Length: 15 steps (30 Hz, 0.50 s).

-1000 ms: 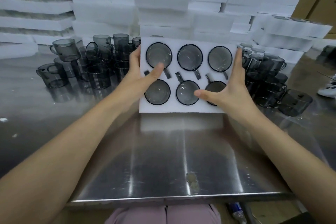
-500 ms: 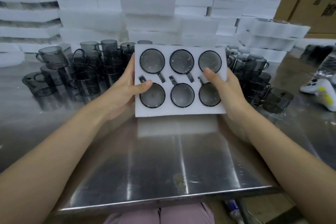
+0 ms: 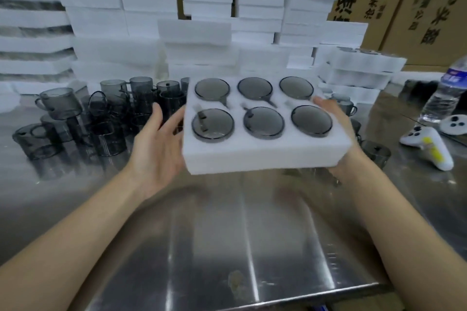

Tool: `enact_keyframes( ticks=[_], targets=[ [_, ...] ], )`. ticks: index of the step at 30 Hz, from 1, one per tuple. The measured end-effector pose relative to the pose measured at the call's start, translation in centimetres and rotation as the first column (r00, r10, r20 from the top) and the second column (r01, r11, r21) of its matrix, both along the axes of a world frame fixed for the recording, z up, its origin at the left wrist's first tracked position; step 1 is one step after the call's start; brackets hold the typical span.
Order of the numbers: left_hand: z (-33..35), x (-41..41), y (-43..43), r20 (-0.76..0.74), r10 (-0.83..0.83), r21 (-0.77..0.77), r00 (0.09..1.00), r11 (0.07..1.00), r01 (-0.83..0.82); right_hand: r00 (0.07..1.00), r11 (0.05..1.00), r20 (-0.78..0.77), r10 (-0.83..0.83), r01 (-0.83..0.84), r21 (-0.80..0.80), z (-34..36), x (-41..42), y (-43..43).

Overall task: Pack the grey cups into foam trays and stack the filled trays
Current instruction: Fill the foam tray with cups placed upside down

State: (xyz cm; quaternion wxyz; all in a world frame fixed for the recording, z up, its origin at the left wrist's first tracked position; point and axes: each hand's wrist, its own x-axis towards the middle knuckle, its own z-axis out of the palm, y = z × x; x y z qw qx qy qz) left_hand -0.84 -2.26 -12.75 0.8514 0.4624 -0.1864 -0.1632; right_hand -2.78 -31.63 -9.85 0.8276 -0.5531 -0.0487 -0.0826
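Brown cardboard cartons (image 3: 394,7) at your 1 o'clock carry black Chinese print and the letters "AH", cut off by the top edge; the blue label on the clear plastic water bottle (image 3: 444,93) at 2 o'clock is too blurred to read. The white foam tray (image 3: 265,156) is at 12 o'clock, held clear of the steel table (image 3: 227,235), with six grey cups (image 3: 264,122), one in each round well. Your left hand (image 3: 158,149) lies flat, fingers straight, against the tray's 9 o'clock end; your right hand (image 3: 338,121) grips the 3 o'clock end, thumb on top, fingers hidden beneath.
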Motion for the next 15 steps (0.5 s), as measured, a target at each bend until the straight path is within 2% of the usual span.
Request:
enact_keyframes(
  ticks=[2, 5, 8, 12, 15],
  targets=[
    [-0.6, 0.4, -0.5, 0.017, 0.006, 0.043, 1.000, 0.999, -0.007, 0.991, 0.993, -0.071, -0.110, 0.113, 0.037, 0.3, 0.0, -0.9],
    [-1.5, 0.8, -1.1, 0.004, 0.037, 0.126, 0.999, 0.991, -0.037, 0.961, 0.954, -0.045, -0.271, 0.275, 0.118, 0.9, -0.1, -2.1],
    [-2.1, 1.2, -1.3, 0.046, 0.047, 0.256, 0.998, 0.965, -0.057, 0.946, 0.911, 0.061, -0.317, 0.286, 0.298, 1.8, -0.3, -3.3],
    [-2.6, 1.6, -1.5, 0.083, 0.042, 0.302, 0.996, 0.951, -0.066, 0.866, 0.824, 0.230, -0.444, 0.293, 0.486, 3.5, -0.5, -6.0],
    [-2.8, 1.8, -1.6, 0.086, 0.069, 0.290, 0.994, 0.953, -0.091, 0.798, 0.725, 0.166, -0.579, 0.411, 0.553, 4.1, 0.2, -8.2]
  ],
)
